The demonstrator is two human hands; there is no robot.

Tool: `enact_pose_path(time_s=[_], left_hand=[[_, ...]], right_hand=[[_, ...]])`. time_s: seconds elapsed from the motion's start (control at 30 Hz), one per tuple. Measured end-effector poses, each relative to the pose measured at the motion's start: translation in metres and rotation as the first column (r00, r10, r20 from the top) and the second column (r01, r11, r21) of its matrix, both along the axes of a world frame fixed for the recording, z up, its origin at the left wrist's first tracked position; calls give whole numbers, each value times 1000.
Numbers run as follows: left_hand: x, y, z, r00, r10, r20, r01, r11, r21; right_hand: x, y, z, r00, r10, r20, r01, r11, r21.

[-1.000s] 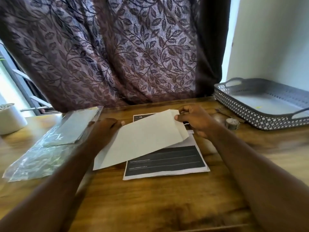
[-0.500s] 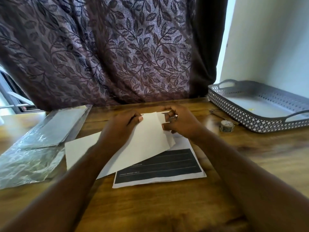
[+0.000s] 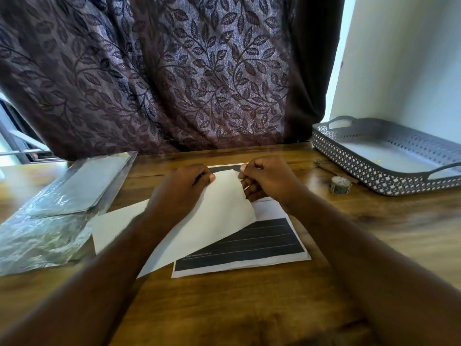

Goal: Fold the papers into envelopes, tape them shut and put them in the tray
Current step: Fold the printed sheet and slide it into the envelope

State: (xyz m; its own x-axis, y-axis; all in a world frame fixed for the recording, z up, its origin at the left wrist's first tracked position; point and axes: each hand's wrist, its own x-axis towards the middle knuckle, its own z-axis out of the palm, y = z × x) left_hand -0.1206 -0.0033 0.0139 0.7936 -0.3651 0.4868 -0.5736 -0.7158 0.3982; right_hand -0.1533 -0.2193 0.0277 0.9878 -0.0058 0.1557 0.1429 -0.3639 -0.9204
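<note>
Head view: left hand (image 3: 184,188), right hand (image 3: 267,178) moved together, both pinching paper (image 3: 214,218) far edge over printed sheet (image 3: 249,245); fold starting.

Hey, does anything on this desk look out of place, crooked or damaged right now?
Nothing looks damaged or spilled. The white paper lies askew, slanting across the printed sheet beneath it, but the left hand and right hand are gripping its far end, apparently mid-fold, so that seems intended. The plastic wrapper at the left is crumpled.
</note>
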Motion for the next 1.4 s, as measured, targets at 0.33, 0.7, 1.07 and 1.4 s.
enact_pose_path(time_s=[0.33, 0.7, 1.07, 1.4], left_hand=[[1, 7, 4, 993, 92, -67, -88, 994, 62], [-6, 7, 11, 998, -19, 51, 18, 999, 32], [-6, 20, 14, 948, 4, 317, -69, 979, 194], [-5, 20, 12, 941, -154, 300, -18, 865, 501]], right_hand=[[-17, 9, 14, 840, 352, -413, -137, 874, 466], [-19, 17, 4, 741, 515, -430, -195, 779, 596], [-10, 1, 10, 871, 414, -264, -135, 719, 682], [-3, -5, 8, 916, 340, -215, -112, 729, 675]])
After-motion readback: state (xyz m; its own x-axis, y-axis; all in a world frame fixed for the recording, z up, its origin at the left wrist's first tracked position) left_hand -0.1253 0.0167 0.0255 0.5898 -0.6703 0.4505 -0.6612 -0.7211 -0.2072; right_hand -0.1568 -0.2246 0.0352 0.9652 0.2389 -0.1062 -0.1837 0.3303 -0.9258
